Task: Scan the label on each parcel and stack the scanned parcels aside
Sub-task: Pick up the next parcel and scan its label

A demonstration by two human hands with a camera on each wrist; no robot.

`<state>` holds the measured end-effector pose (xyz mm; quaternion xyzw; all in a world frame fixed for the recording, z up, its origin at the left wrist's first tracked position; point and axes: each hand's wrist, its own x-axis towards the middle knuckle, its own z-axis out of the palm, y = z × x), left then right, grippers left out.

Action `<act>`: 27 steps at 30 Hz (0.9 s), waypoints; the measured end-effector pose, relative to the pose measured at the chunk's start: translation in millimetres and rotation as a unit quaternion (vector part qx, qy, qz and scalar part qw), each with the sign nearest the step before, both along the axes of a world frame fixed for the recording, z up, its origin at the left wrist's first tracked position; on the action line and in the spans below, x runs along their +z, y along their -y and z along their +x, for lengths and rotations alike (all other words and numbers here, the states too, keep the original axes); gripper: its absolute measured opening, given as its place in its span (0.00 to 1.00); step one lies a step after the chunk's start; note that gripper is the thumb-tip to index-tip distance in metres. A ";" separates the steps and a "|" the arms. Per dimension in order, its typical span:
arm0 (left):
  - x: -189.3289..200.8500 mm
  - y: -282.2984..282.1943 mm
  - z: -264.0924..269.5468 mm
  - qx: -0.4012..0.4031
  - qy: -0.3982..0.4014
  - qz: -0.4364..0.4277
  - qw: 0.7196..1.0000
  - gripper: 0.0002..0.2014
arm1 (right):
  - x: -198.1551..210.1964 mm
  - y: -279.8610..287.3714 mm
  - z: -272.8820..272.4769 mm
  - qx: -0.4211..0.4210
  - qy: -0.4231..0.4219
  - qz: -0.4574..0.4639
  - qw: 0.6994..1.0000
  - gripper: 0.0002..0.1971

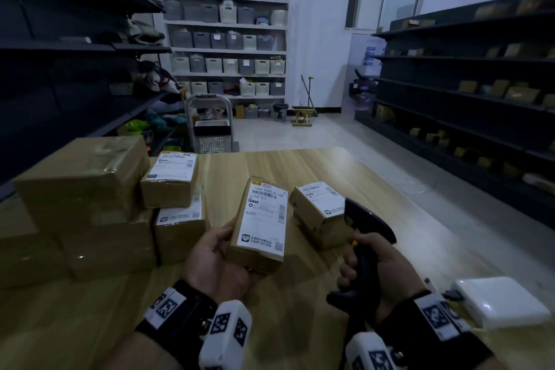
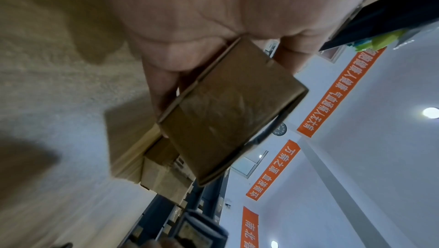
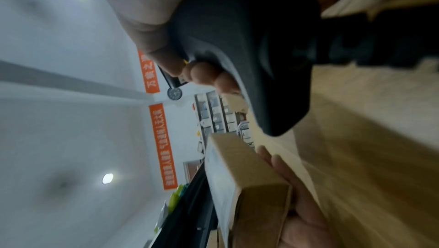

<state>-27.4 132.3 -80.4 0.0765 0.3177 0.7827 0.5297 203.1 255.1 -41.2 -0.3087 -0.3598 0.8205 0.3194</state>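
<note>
My left hand (image 1: 220, 261) grips a small brown parcel (image 1: 260, 224) above the wooden table (image 1: 300, 165), white label up; the left wrist view shows its plain underside (image 2: 223, 113) with fingers curled beneath. My right hand (image 1: 377, 264) holds a black barcode scanner (image 1: 368, 228) by its handle, head raised just right of the parcel; the right wrist view shows the scanner (image 3: 256, 64) above that parcel (image 3: 240, 177). Another labelled parcel (image 1: 319, 213) lies on the table behind. A stack of labelled parcels (image 1: 172, 180) stands at the left.
Large brown cartons (image 1: 81, 189) sit at the table's left. A white box device (image 1: 501, 302) lies at the right edge. Dark shelving (image 1: 480, 93) flanks both sides; a metal cart (image 1: 210, 126) stands beyond the table's far edge.
</note>
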 end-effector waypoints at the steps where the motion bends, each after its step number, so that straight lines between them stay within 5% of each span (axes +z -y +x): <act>1: 1.3 -0.5 0.2 0.006 -0.005 -0.002 1.000 0.32 | 4.6 0.1 -6.4 0.002 0.006 0.027 1.000 0.14; 5: 4.7 -2.3 7.1 0.013 -0.062 0.001 0.998 0.31 | 21.5 -1.3 -34.6 0.025 -0.011 0.104 0.994 0.10; 14: -6.2 -7.5 0.9 0.085 -0.203 -0.022 0.975 0.32 | 3.2 2.5 -45.7 0.086 -0.107 0.063 0.988 0.14; 19: -15.0 -11.8 -6.0 0.114 -0.242 -0.066 0.961 0.32 | -6.5 3.3 -50.5 0.117 -0.114 0.111 0.980 0.10; 24: -17.2 -12.4 -10.4 0.150 -0.269 -0.096 0.947 0.30 | -10.5 -1.0 -45.5 0.125 -0.110 0.127 0.978 0.22; 27: -18.2 -14.1 -14.0 0.157 -0.267 -0.113 0.944 0.30 | -12.0 -2.1 -43.7 0.102 -0.097 0.144 0.979 0.20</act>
